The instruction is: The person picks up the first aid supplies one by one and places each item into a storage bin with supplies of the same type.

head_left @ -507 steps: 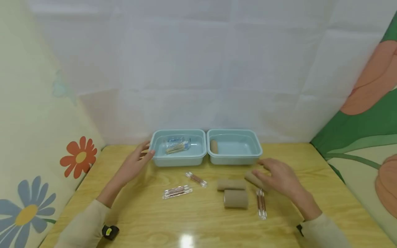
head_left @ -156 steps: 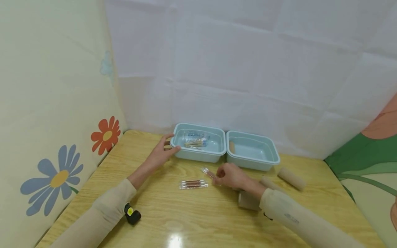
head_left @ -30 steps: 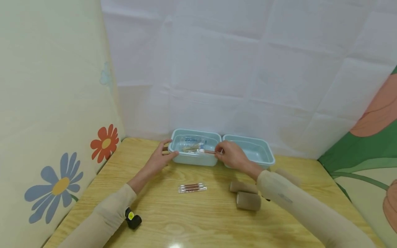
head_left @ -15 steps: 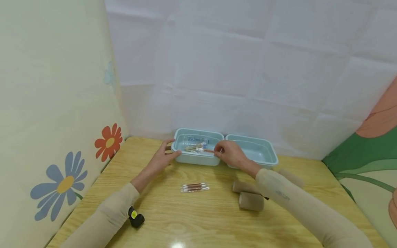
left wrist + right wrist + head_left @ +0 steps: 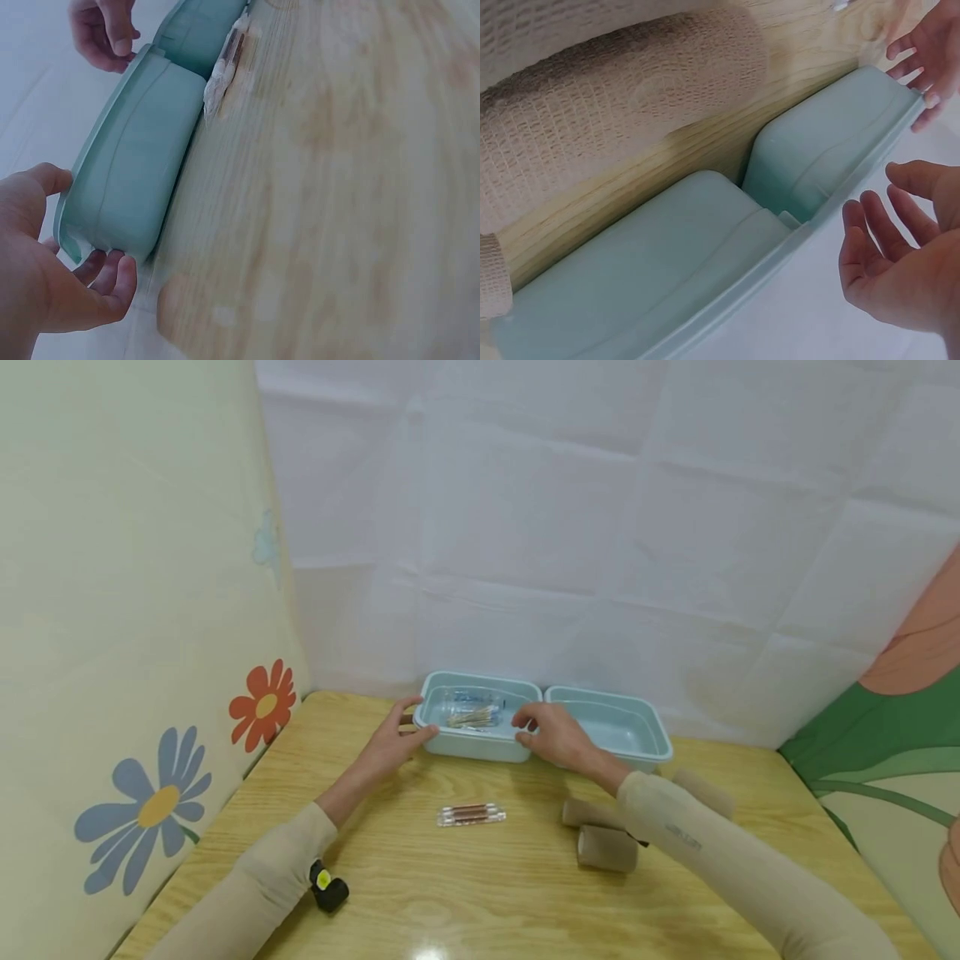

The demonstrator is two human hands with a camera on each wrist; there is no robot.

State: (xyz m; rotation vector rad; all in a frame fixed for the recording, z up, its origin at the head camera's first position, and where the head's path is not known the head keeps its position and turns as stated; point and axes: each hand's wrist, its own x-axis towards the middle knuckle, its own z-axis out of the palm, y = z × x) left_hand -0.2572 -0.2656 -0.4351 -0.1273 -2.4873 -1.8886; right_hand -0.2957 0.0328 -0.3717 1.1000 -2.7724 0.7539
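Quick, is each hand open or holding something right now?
Left hand: holding the left blue tub by its end.
Right hand: open, holding nothing.

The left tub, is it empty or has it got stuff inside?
Not empty: thin sticks and clear plastic show inside the left tub.

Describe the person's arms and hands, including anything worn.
The left hand and right hand are ungloved. Left sleeve and right sleeve are long, beige; the right bears a small dark marking. A black device with a yellow spot sits by the left cuff.
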